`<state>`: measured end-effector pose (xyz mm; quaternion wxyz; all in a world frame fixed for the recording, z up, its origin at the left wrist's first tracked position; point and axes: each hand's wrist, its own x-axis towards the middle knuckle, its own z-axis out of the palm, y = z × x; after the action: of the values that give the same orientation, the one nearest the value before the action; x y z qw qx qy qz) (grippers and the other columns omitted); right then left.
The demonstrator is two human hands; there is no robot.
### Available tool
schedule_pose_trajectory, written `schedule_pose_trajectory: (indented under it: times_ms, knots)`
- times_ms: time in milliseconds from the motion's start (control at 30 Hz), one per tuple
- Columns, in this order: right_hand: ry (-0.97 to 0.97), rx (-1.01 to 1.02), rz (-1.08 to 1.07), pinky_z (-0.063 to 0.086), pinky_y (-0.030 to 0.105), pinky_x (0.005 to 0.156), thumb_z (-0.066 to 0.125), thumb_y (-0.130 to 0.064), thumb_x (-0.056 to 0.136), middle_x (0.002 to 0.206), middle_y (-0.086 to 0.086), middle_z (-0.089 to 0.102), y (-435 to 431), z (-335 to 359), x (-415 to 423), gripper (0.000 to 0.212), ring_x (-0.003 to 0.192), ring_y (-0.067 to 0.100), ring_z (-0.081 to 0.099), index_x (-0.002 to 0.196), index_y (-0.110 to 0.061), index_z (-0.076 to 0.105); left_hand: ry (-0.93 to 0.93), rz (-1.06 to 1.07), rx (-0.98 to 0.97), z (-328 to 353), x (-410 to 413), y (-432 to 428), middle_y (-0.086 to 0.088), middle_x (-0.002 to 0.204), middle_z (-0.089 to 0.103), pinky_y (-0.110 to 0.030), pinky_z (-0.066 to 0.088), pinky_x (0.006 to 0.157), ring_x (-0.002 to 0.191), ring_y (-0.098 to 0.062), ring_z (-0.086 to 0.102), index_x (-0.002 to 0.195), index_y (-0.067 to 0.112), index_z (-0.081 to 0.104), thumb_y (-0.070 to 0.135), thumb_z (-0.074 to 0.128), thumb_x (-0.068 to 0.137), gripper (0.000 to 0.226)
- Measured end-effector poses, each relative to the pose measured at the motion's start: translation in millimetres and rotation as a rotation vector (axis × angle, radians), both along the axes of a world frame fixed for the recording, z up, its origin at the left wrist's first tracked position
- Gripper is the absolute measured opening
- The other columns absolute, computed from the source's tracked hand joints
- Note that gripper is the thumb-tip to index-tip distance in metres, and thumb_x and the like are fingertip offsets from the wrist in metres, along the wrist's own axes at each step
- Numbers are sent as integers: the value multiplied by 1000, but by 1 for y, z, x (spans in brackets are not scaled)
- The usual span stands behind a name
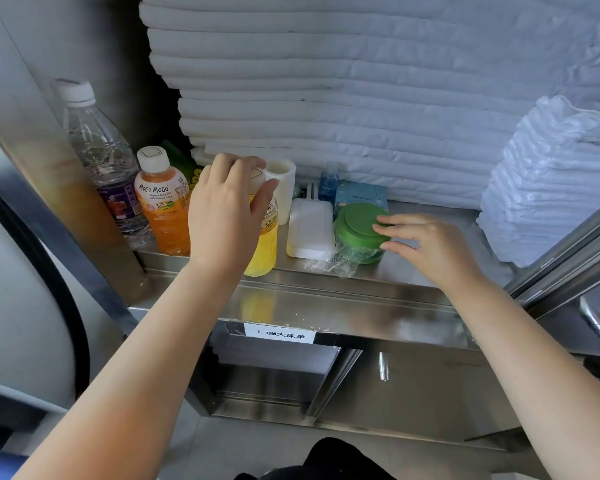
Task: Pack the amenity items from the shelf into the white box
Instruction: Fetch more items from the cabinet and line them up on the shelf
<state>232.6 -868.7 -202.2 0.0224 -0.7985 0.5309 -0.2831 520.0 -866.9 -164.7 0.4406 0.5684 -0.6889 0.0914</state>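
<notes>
White box (309,230) sits shut on the steel shelf (413,268), between my two hands and touched by neither. My left hand (222,209) curls fingers and thumb round the top of a yellow bottle (262,258) just left of it. My right hand (430,244), fingers nearly straight, rests its fingertips (381,227) on the green jar (355,223) beside it.

I'm looking into what I take for a hotel housekeeping linen store: folded white bed sheets (326,98) stacked high on a stainless-steel shelf (413,271), whose printed edge label (279,333) names 1.8M sheets, and another white linen pile (551,174) beside them.
</notes>
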Motion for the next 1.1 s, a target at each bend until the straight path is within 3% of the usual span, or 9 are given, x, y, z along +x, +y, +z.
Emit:
schedule_pose_trajectory:
  times_ms: [267,367,433,600,700,867,1100]
  knots:
    - [98,12,-27,41,27,96,67,-21,85,126,-7,59,6,8,13,37,115,13,53,121,-22,63,12,-18,24,0,2,0,-13,109,58,-34,41,74,95,-30,52,114,6,60,33,53,94,34]
    - [-32,-18,38,39,17,91,64,-27,85,122,-10,58,13,18,43,40,106,1,51,124,-23,60,10,-52,68,0,6,1,-11,112,58,-34,39,80,100,-29,49,121,8,58,34,54,93,38]
    - [-113,47,124,43,19,91,64,-33,83,122,-10,59,16,22,69,46,104,-2,51,127,-21,57,-13,-88,109,1,10,1,-10,116,56,-32,36,83,104,-28,47,126,11,54,34,52,94,40]
    - [-328,206,237,44,12,88,75,-36,76,118,-12,60,8,19,132,62,104,-5,55,131,-23,49,28,-201,260,10,23,4,-5,125,52,-22,28,87,111,-22,40,136,19,46,26,31,97,43]
    - [-426,217,228,47,19,88,75,-31,77,117,-10,61,-2,15,153,61,102,-2,56,130,-22,47,-54,-227,304,16,29,4,-6,122,52,-27,31,91,112,-24,41,140,18,41,26,36,99,42]
    - [-508,258,215,48,16,82,71,-39,80,111,-15,61,-6,5,162,55,98,-6,56,128,-25,48,-132,-218,301,23,34,3,-12,120,47,-36,41,91,113,-25,44,141,17,42,23,49,97,45]
    - [-477,219,201,50,21,82,72,-29,81,115,-14,59,-4,-2,162,56,96,-4,55,130,-24,46,-20,-253,339,29,46,2,1,117,57,-21,42,80,102,-12,52,129,24,52,22,58,91,39]
